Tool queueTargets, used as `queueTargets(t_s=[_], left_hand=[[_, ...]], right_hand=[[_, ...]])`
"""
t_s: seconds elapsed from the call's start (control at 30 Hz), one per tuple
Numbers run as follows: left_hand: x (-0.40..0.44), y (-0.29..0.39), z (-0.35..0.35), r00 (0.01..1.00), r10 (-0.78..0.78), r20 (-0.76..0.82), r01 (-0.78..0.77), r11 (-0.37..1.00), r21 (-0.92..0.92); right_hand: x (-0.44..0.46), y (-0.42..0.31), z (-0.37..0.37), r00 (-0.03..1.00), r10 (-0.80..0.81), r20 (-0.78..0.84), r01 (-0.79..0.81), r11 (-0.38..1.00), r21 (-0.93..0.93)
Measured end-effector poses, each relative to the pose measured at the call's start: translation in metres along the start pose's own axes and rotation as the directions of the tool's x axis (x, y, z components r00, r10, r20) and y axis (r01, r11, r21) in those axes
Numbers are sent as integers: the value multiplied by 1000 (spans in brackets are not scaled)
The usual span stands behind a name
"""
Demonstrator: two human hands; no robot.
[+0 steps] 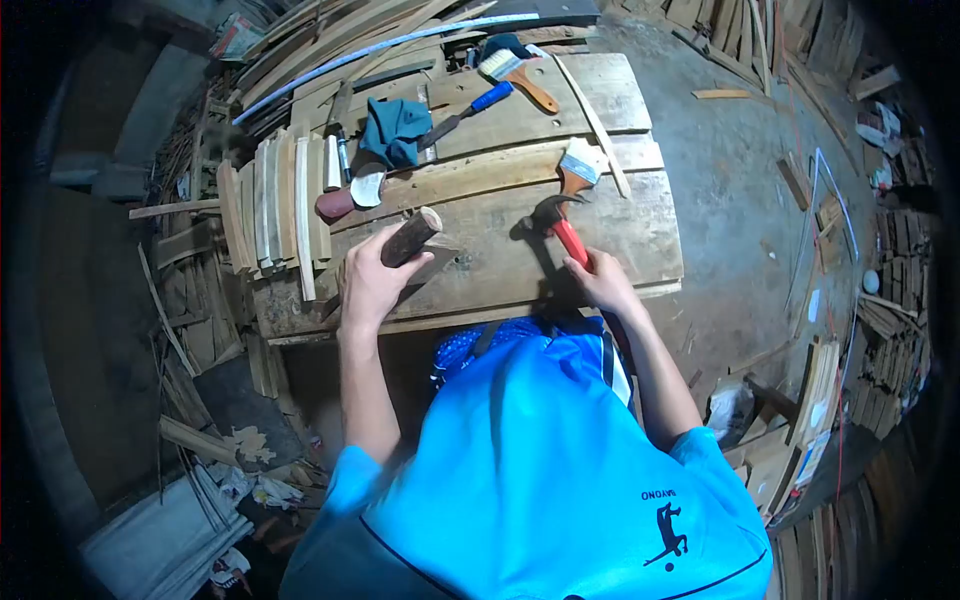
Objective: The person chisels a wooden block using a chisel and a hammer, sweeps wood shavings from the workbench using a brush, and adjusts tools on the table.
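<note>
My left hand (372, 275) is wrapped round a short, dark, bark-covered piece of wood (410, 238), whose pale cut end faces up and right. My right hand (602, 280) grips the red handle of a claw hammer (568, 238); its dark head points away from me, over the wooden bench (490, 225). Just beyond the hammer lies a brush with a wooden handle (578, 172). A blue-handled chisel-like tool (468, 112) rests beside a teal cloth (396, 130). Between the cloth and my left hand lies a dark red object with a pale, curved part (350, 195).
Thin wooden strips (290, 205) stand together at the bench's left. Another brush (520, 78) and a long narrow stick (592, 122) lie at the back. Wood pieces are piled behind the bench and along the right side of the floor (730, 190).
</note>
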State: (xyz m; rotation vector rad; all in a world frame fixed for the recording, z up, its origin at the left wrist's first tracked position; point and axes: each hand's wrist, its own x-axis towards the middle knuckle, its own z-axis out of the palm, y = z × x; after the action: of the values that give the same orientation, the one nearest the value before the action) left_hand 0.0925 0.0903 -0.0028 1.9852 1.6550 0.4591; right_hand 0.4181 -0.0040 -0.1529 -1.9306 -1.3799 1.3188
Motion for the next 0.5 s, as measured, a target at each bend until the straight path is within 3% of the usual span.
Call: queueTargets(t_s=[0.13,0.3,0.33,0.5], left_hand=[[-3,4,4,997,72,10,-72,992,103],[-9,19,-1,996,56,-62,-48,990,133],[-10,15,1,980,141,-141,-129,988,90],[-19,40,-22,970,-2,-243,-53,974,-221]], right_hand=[[5,7,14,993,-101,-64,78,954,-289],[6,-1,11,995,-78,-61,44,901,-433],[6,-2,8,996,-73,-59,37,883,-468],[8,-11,-3,999,-32,23,39,807,-589]])
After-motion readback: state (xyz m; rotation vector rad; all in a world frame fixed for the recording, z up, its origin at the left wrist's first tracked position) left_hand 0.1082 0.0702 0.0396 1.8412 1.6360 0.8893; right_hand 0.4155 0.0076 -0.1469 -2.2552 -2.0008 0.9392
